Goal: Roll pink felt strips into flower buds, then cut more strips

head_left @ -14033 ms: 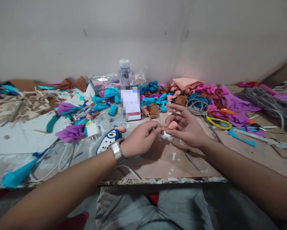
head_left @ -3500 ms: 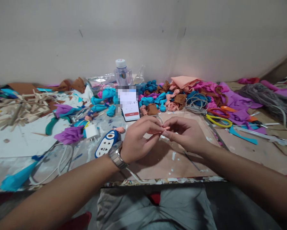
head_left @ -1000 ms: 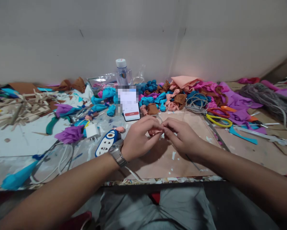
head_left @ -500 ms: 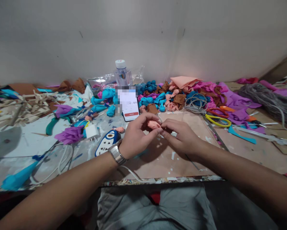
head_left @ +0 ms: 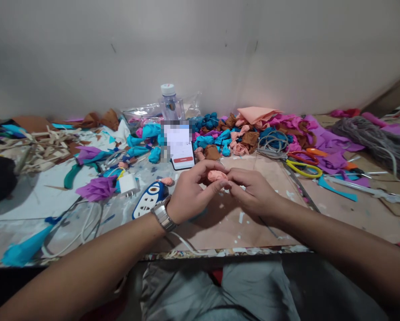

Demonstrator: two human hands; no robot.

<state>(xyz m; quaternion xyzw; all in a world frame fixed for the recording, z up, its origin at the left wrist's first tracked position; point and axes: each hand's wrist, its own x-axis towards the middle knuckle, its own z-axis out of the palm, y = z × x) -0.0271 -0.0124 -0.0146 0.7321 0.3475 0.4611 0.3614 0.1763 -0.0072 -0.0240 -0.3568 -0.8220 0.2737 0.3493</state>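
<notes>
Between my hands is a small peach crepe-paper rose (head_left: 217,176), its folded layers showing above my thumb. My left hand (head_left: 193,191), with a metal watch (head_left: 163,214) at the wrist, is closed around the rose's left side, thumb in front. From the right, my right hand (head_left: 251,189) pinches at the rose's right end, fingertips meeting those of the left. What lies under the fingertips is hidden. Just beyond them, a phone (head_left: 183,149) leans in front of a clear bottle (head_left: 169,104). A blue and white power strip (head_left: 149,198) lies left of my left hand.
Many crumpled crepe-paper pieces (head_left: 241,138) line the back by the wall. To the right are yellow-handled scissors (head_left: 303,169), a glue gun stick-like white rod (head_left: 377,191) and a grey cord bundle (head_left: 370,142). Leftward lie a purple paper flower (head_left: 97,188), a charger (head_left: 128,183) and wood sticks (head_left: 42,149).
The peach rose has turned slightly in my fingers, and both hands have shifted a little. A dark rounded shape has come in at the left edge.
</notes>
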